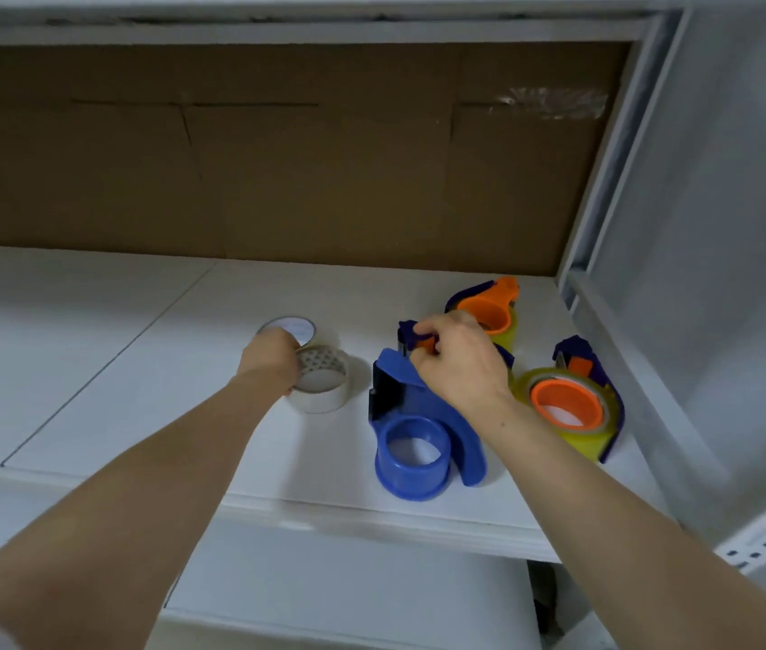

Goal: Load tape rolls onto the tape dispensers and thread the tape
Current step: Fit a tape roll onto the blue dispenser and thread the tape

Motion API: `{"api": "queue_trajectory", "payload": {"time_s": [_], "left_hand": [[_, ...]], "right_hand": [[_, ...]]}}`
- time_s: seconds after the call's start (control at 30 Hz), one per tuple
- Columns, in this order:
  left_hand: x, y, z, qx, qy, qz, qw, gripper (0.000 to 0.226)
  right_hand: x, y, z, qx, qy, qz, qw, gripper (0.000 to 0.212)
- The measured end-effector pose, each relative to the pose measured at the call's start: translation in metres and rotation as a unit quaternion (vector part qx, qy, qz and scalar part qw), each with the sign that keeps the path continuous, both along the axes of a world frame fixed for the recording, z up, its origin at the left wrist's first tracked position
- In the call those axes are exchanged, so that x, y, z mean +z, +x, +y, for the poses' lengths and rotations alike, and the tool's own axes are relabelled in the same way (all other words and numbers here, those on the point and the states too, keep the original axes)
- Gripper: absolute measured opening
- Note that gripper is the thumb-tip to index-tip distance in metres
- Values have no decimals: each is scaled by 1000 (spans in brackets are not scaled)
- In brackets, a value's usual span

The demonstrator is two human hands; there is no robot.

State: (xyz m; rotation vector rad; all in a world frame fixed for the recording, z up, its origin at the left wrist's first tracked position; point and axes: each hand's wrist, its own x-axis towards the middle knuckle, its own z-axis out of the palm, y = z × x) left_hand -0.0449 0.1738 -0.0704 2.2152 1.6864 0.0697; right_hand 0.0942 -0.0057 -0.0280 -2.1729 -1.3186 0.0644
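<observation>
Progress looks like roughly halfway, judging by what's sitting on the white shelf (137,358).

On the left, the left hand (268,363) has its fingers curled onto the left rim of a clear plastic tape roll (325,382) lying flat. A second clear roll (288,327) sits just behind it, and I can't tell if the two touch. Neither roll is on a dispenser yet.

Next over is a big blue plastic tape dispenser (442,419) with a bare hub, so that one still needs a roll and threading. The right hand (458,363) is just behind it, thumb and fingertips pinching a small purple-and-orange dispenser head (418,339).

Behind that hand, a purple dispenser with an orange hub (489,314) carries yellowish tape. Far right, another purple-and-orange dispenser (568,405) is loaded with yellowish tape too. So I'd call it two loaded, the blue one empty, and two rolls waiting.

Stuff I can't make out:
- The right hand covers whatever body the pinched head belongs to, so no idea if it's a third purple dispenser or whether it has tape.
- I can't see if the loaded ones are actually threaded through their cutters.
- The left fingertips are mostly hidden behind the hand and the roll.
- Both forearms run off the bottom edge.
</observation>
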Motion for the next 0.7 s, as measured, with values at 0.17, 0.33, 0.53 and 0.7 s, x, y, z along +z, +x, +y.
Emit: {"api": "queue_trajectory", "payload": {"time_s": [0.17, 0.33, 0.53, 0.7], "left_hand": [[1, 54, 34, -66, -28, -72, 995, 34], [-4, 103, 56, -171, -1, -113, 979, 31], [4, 138, 50, -265, -36, -136, 954, 48], [7, 119, 32, -256, -7, -140, 956, 50]], "right_hand": [[5, 15, 24, -52, -23, 30, 998, 32], [10, 32, 38, -98, -25, 68, 993, 34], [2, 37, 28, -138, -36, 97, 985, 32], [0, 27, 18, -102, -55, 122, 986, 33]]}}
